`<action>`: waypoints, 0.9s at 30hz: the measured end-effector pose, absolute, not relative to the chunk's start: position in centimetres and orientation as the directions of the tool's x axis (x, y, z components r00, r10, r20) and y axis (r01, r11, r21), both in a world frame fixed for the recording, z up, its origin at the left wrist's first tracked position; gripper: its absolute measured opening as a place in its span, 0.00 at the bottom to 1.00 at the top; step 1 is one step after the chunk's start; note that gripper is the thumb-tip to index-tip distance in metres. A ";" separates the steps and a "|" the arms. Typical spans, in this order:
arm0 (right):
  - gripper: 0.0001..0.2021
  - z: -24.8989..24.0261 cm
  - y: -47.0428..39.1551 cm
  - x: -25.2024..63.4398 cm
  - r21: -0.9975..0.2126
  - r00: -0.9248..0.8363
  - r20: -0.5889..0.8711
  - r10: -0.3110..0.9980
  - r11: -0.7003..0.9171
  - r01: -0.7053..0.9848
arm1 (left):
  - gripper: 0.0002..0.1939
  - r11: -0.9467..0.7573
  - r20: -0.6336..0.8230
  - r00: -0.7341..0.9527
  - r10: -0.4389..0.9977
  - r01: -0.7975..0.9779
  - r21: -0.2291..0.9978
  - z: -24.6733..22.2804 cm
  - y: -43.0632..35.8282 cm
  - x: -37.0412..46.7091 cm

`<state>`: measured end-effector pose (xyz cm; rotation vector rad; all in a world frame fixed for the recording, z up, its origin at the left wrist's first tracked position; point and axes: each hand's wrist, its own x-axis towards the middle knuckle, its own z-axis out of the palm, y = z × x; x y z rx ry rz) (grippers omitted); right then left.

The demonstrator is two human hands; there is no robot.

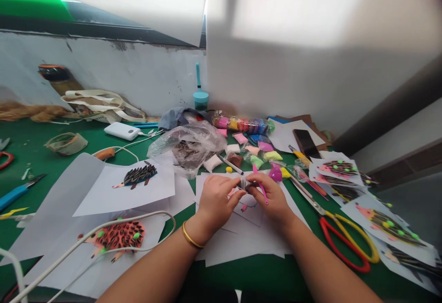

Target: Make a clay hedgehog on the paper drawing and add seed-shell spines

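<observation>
Just above the overlapping white paper sheets (248, 243) on the green tabletop (269, 268), 2 bare hands meet at a small, grey, crinkled bundle (244, 183). The left hand (217, 197), with a gold-coloured bangle (190, 236) round its wrist, pinches it from the near left between thumb and fingers. The right hand (274, 197) appears to pinch the opposite side, and a slim, bright-pink stick (261, 185) lies slantwise against its fingers. What the bundle contains is too small to tell; it looks soft, like thin wrapping.

To handle it well, I'd let the left hand do the steadying and the right do the working, with light fingertip pressure, since a hard squeeze would probably crush or tear something so flimsy. Turning it by small amounts would be safer than 1 big twist. The pink stick is best held with its ends clear of the bundle, or laid down if both sets of fingertips are needed. A small pink shape (244, 207) shows on the paper directly beneath, so the wrists should rest lightly and not drag. Mind also the small, round yellow lump (229, 170) just beyond the left fingers, easily knocked.
</observation>
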<state>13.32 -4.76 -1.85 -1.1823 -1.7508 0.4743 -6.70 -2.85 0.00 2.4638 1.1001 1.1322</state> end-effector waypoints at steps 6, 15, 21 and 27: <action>0.10 -2.7 -2.8 16.3 -0.450 -0.048 0.562 0.826 0.354 0.820 | 0.22 -0.581 0.487 0.331 0.808 0.578 0.572 0.2 -1.4 -7.8; 0.13 -3.0 -2.5 17.2 -0.383 -0.058 0.568 0.821 0.326 0.865 | 0.07 -0.742 0.339 0.664 0.666 0.545 0.390 -0.2 -2.4 -9.4; 0.09 -2.1 -4.6 16.2 -0.566 0.063 0.509 0.858 0.279 0.776 | 0.15 -0.802 0.296 0.745 0.598 0.561 0.206 -1.3 -5.6 -9.8; 0.08 -2.4 -6.2 15.4 -0.548 -0.023 0.331 0.943 0.212 0.809 | 0.17 -0.807 0.283 0.756 0.591 0.562 0.182 -2.4 -6.1 -9.3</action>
